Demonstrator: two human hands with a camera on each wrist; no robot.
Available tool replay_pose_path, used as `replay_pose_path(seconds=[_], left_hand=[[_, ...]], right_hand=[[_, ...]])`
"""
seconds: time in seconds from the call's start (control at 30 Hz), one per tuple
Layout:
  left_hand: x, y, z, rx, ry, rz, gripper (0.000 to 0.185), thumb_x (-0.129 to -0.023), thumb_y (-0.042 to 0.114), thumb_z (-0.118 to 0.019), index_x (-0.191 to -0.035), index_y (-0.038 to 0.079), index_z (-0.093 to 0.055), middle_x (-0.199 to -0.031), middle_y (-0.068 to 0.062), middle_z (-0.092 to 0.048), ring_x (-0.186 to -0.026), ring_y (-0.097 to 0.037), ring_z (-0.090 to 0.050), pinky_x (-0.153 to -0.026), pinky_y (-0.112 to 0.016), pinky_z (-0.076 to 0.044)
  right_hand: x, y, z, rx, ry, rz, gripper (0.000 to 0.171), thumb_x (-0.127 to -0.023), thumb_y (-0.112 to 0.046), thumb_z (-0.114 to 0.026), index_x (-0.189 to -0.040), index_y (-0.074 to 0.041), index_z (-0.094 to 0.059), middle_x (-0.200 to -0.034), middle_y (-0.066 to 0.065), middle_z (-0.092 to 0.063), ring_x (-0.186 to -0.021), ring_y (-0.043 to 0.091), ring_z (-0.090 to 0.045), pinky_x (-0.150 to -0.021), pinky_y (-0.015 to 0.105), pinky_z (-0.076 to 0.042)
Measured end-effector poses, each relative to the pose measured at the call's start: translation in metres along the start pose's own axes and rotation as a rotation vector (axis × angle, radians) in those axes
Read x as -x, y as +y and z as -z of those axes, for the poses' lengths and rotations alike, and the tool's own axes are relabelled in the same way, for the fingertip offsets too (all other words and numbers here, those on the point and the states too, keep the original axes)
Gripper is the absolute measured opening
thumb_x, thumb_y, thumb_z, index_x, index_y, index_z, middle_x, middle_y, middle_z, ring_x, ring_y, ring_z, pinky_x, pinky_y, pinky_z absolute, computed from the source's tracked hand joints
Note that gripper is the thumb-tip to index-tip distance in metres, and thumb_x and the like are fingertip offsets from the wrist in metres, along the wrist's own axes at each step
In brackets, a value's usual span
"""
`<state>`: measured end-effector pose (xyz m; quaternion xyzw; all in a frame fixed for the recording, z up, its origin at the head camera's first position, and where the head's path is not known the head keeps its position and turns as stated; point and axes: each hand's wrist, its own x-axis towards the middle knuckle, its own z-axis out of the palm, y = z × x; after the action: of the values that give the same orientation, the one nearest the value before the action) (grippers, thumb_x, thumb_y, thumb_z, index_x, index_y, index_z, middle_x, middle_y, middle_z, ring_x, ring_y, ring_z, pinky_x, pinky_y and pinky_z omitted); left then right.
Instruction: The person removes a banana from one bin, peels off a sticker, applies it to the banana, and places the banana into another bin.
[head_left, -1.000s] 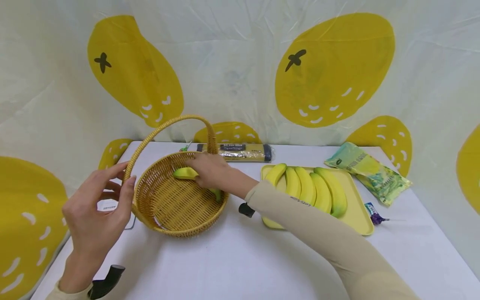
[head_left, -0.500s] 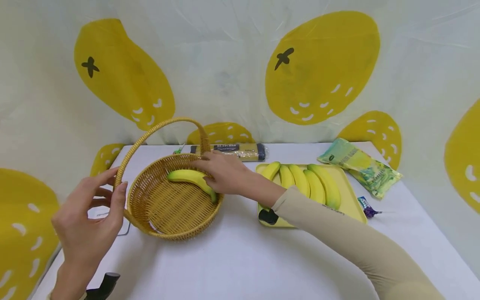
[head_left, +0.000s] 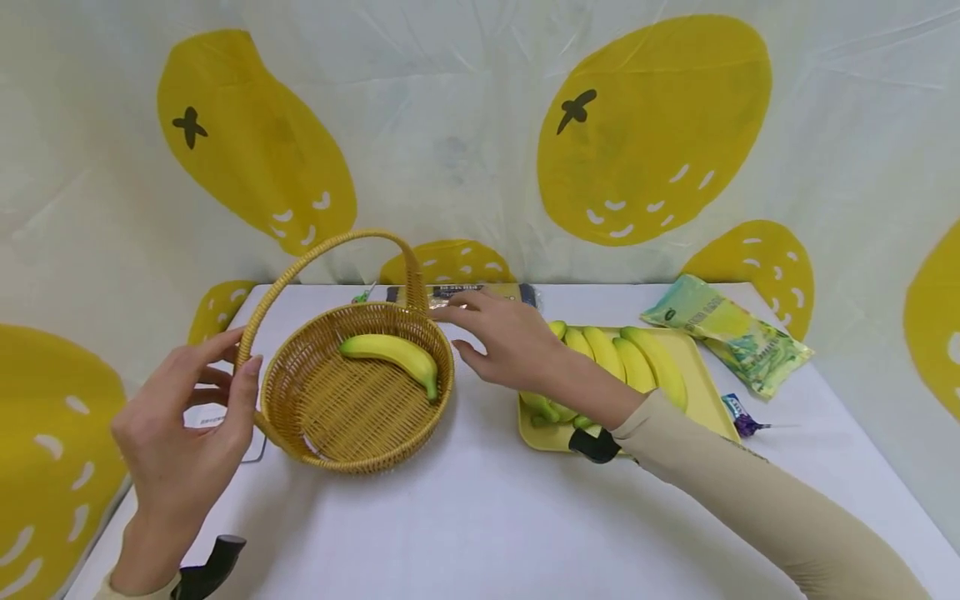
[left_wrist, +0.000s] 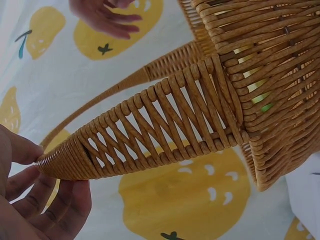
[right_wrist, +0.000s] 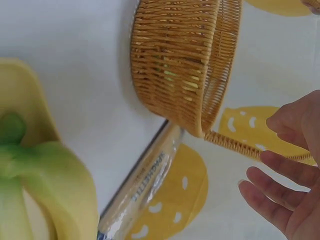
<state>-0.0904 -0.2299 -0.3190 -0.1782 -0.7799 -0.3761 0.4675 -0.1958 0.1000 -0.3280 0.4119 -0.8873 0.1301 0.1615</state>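
Note:
A round wicker basket (head_left: pixel 352 433) with a tall arched handle stands left of centre. One banana (head_left: pixel 393 354) lies inside it, against the far right wall. The left hand (head_left: pixel 187 417) pinches the near left part of the handle between thumb and fingers; the left wrist view shows this grip on the woven handle (left_wrist: pixel 160 115) too. Just right of the basket, the right hand (head_left: pixel 510 337) hangs in the air with spread, loosely bent fingers and holds nothing. Several more bananas (head_left: pixel 633 367) lie on a yellow tray (head_left: pixel 708 400), partly hidden by the right forearm.
Behind the basket lies a spaghetti pack (right_wrist: pixel 145 185), partly covered by the right hand in the head view. A green-yellow bag (head_left: pixel 727 333) sits at the back right, with a wrapped lollipop (head_left: pixel 742 417) beside the tray. A patterned curtain (head_left: pixel 465 125) hangs behind the table.
The right hand has let go of the banana, leaving it in the basket, and has moved out over the rim to the right. The left hand keeps its grip on the handle.

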Motion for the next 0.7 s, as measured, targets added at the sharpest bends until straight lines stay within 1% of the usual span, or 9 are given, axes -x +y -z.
replay_pose_path(seconds=[0.13, 0.2, 0.37, 0.57, 0.7], left_hand=[[0.001, -0.002, 0.0, -0.003, -0.001, -0.002, 0.031, -0.089, 0.003, -0.078, -0.118, -0.006, -0.077, -0.093, -0.023, -0.072, -0.079, 0.006, -0.06, -0.076, -0.004, -0.05], [0.001, -0.002, 0.0, -0.005, -0.004, -0.005, 0.031, -0.089, 0.004, -0.078, -0.118, -0.006, -0.077, -0.093, -0.022, -0.072, -0.079, 0.005, -0.06, -0.076, -0.004, -0.05], [-0.001, -0.002, -0.001, -0.011, -0.019, -0.005, 0.031, -0.089, 0.004, -0.078, -0.119, -0.005, -0.077, -0.094, -0.021, -0.072, -0.078, 0.005, -0.06, -0.075, -0.004, -0.05], [-0.001, -0.003, 0.001, -0.024, -0.025, -0.001, 0.032, -0.089, 0.004, -0.079, -0.119, -0.004, -0.078, -0.095, -0.02, -0.073, -0.077, 0.004, -0.059, -0.075, -0.004, -0.05], [0.0, -0.003, 0.003, -0.036, -0.033, 0.003, 0.032, -0.089, 0.005, -0.079, -0.12, -0.003, -0.077, -0.095, -0.019, -0.073, -0.077, 0.005, -0.059, -0.075, -0.004, -0.05]], right_hand=[[0.014, 0.008, 0.007, -0.012, 0.036, -0.025, 0.043, -0.097, -0.014, -0.072, -0.139, -0.02, -0.07, -0.132, 0.005, -0.066, -0.105, 0.023, -0.065, -0.057, 0.036, -0.055], [0.021, 0.013, 0.01, -0.011, 0.059, -0.044, 0.043, -0.097, -0.014, -0.073, -0.14, -0.019, -0.07, -0.134, 0.006, -0.066, -0.112, 0.025, -0.065, -0.059, 0.038, -0.057], [0.041, 0.029, 0.014, -0.009, 0.082, -0.118, 0.045, -0.096, -0.014, -0.075, -0.141, -0.018, -0.069, -0.136, 0.008, -0.065, -0.122, 0.029, -0.062, -0.063, 0.043, -0.058], [0.064, 0.046, 0.013, -0.018, 0.091, -0.185, 0.043, -0.094, -0.01, -0.074, -0.138, -0.013, -0.071, -0.132, 0.01, -0.066, -0.121, 0.033, -0.061, -0.066, 0.046, -0.058], [0.083, 0.061, 0.012, -0.011, 0.121, -0.207, 0.041, -0.093, -0.007, -0.074, -0.134, -0.008, -0.073, -0.131, 0.014, -0.067, -0.116, 0.037, -0.061, -0.074, 0.049, -0.057]])
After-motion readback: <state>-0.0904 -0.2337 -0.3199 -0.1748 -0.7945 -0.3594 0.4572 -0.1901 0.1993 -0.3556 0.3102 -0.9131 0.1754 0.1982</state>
